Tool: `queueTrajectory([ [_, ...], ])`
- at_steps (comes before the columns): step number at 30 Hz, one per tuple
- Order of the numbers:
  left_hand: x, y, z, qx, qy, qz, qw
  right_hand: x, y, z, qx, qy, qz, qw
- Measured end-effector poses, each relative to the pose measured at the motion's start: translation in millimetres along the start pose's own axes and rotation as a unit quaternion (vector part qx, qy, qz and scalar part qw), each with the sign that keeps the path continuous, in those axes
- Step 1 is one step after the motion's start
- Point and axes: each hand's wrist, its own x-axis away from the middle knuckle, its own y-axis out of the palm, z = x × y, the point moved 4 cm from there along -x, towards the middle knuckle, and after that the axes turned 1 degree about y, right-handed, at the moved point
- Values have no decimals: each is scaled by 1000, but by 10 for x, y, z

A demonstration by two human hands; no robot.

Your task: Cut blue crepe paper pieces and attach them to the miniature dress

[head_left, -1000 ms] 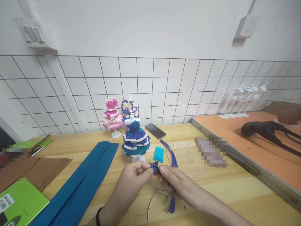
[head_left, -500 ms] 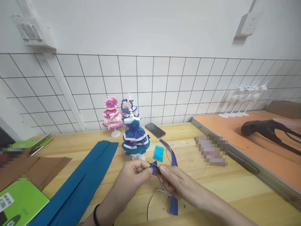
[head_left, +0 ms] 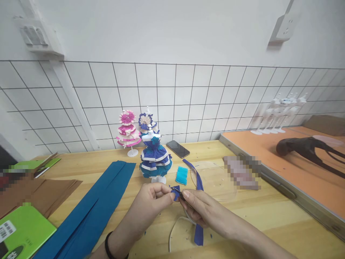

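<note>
My left hand (head_left: 153,203) pinches a small piece of blue crepe paper (head_left: 175,195) between thumb and forefinger. My right hand (head_left: 201,207) grips dark, thin-tipped tweezers (head_left: 178,190), whose tips lie against the blue piece; most of the tool is hidden in the fingers. Just beyond the hands stands a mini dress form (head_left: 155,158) wearing a tiered blue, teal and white paper dress. To its right lies a pleated turquoise paper piece (head_left: 182,175). A blue paper strip (head_left: 198,235) passes beneath my right hand.
Behind stand a pink-dressed form (head_left: 127,131), another blue-dressed form (head_left: 146,120) and a phone (head_left: 178,148). Teal paper (head_left: 94,205), brown paper (head_left: 61,192) and a green packet (head_left: 29,226) lie left. A raised orange surface (head_left: 258,144) borders the right. Small blue scraps dot the table.
Both hands keep almost the same place and hold. The tweezers' tips now look closer together on the blue piece. A small blue scrap shows beside my left wrist.
</note>
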Motion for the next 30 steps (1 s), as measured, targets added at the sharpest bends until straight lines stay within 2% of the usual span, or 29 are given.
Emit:
queueTrajectory([
  [13,9,5,-9,9,-17,4,1000,0,-8,-34,63,-10,10,998],
  [20,-16,-10,-42,13,-33,31,999,6,-17,-90,127,-29,33,991],
  [30,-3,5,-38,18,-36,24,999,-5,-34,-65,158,-28,43,986],
])
